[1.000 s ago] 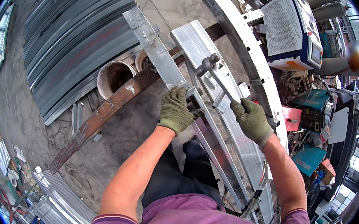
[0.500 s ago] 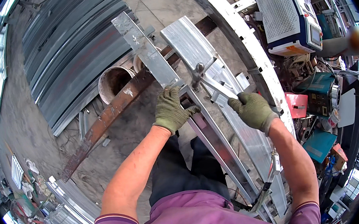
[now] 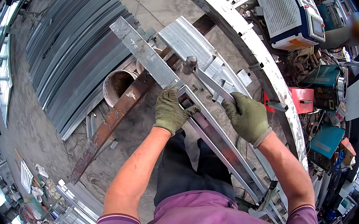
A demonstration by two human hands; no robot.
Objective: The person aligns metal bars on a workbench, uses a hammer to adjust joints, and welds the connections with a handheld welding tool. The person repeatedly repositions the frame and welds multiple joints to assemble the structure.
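Note:
In a green work glove, my left hand [image 3: 170,111] is closed over the side of a long metal channel [image 3: 218,138], where a flat galvanized piece [image 3: 143,49] meets its open end. The thumb reaches across the channel's edge. My right hand [image 3: 247,117], gloved alike, grips a hammer [image 3: 207,80] by its handle. The hammer's head points away from me and hangs above the metal, just right of the flat piece and apart from my left hand. A wide galvanized profile [image 3: 186,38] lies to the right, partly covered by the hammer and my right arm.
A rusty steel beam [image 3: 110,124] runs crosswise under the workpieces. Beside it stands a dirty bucket [image 3: 116,86]. Stacked metal profiles [image 3: 79,48] lie on the floor at far left. A long pale beam [image 3: 268,71] curves along the right, with a white-and-blue machine [image 3: 282,7] and teal boxes [image 3: 324,139] beyond.
My right hand has shifted slightly left and nearer, and the hammer head has moved left toward the flat piece. My left hand keeps its hold. The whole view has turned a little.

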